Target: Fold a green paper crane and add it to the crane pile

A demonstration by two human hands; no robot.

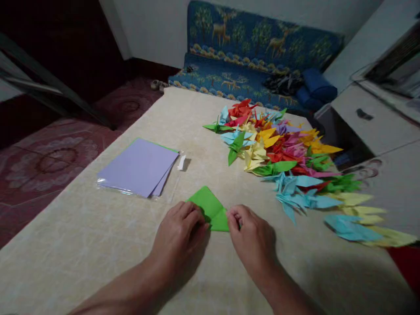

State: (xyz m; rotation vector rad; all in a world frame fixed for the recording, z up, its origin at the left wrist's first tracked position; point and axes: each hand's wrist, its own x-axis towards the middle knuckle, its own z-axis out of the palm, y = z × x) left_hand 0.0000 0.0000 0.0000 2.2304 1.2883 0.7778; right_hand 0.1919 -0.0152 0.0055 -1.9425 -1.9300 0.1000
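A folded piece of green origami paper (210,205) lies on the table between my two hands, one corner pointing away from me. My left hand (182,227) rests on its left side, fingers curled and pressed down on the paper. At the paper's right corner, my right hand (251,229) pinches the edge between thumb and fingers. The fingertips of both hands partly hide the lower folds. Ahead to the left is a stack of purple origami paper (139,164) on a clear plastic sleeve, with a green sheet edge showing beneath.
Many folded paper cranes (282,153) in several colours spread over the table's right side. A small white scrap (182,162) lies beside the purple stack. Past the far edge of the table (108,236) stands a blue patterned bench (229,78). A pale cabinet (383,131) is at the right.
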